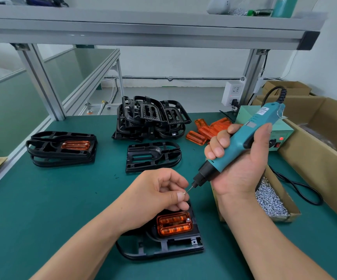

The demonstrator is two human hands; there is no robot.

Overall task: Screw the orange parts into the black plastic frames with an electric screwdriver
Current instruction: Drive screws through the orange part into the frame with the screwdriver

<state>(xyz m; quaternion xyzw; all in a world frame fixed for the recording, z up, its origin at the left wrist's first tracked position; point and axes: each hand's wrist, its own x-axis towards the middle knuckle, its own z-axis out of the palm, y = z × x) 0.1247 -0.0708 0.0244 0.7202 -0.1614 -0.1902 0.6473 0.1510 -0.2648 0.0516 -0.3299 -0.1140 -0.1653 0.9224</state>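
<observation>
A black plastic frame (175,246) lies on the green mat near me with an orange part (174,223) seated in it; one screw head shows at the part's upper right corner. My left hand (157,190) hovers above it and pinches a small screw (184,193) at the screwdriver's bit. My right hand (238,162) grips the teal electric screwdriver (242,142), tilted with its tip down to the left, touching that screw.
A bare black frame (153,156) lies mid-table, a heap of frames (149,118) behind it. Stacked frames with an orange part (62,148) sit left. Loose orange parts (210,130), a green power unit (278,136), a cardboard tray of screws (272,201) and big cartons (325,142) stand right.
</observation>
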